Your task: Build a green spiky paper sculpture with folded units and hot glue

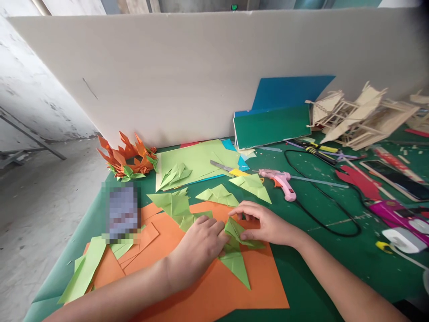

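Observation:
My left hand is curled with its fingertips at a folded green paper piece, closed on its left side. From the right, my right hand closes on the same piece, thumb against its fold and forefinger at the top edge. Directly below lies a pointed green paper flap, over a large orange sheet. Beyond my hands are more folded green pieces, one a flat triangle and another by the glue gun. My left fingertips are partly hidden.
A pink glue gun with a black cord and a yellow utility knife lie behind my hands. An orange paper flower ring stands at back left. Wooden stick models, a phone and a magenta power strip occupy the right.

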Action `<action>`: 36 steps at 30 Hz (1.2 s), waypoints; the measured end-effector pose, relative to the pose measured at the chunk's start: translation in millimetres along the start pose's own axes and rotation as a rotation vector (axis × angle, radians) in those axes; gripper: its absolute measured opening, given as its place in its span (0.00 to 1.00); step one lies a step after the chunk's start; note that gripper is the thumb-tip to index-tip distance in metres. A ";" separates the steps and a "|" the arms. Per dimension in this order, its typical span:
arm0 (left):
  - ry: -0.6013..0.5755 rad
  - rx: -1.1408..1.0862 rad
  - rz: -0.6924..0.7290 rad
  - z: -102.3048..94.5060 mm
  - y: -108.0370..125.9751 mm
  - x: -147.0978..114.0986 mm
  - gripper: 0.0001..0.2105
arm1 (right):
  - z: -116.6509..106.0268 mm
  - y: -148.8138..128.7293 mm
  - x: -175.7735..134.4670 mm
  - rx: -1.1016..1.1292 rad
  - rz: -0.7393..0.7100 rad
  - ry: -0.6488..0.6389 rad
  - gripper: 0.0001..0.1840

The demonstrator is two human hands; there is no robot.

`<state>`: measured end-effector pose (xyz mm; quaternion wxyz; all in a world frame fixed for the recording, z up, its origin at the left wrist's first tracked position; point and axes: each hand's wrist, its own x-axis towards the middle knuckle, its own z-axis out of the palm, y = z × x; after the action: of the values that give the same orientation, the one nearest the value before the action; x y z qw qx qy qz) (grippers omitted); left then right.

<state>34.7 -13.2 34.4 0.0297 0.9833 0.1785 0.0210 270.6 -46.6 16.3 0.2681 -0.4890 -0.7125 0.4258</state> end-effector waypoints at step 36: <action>-0.025 -0.433 -0.116 8.5 -42.2 -0.6 0.13 | -4.9 8.4 -1.7 -0.005 0.181 0.112 0.17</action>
<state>19.8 25.6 23.1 0.2433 0.9423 0.2256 0.0451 279.2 -45.1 11.4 0.2664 -0.5751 -0.6504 0.4186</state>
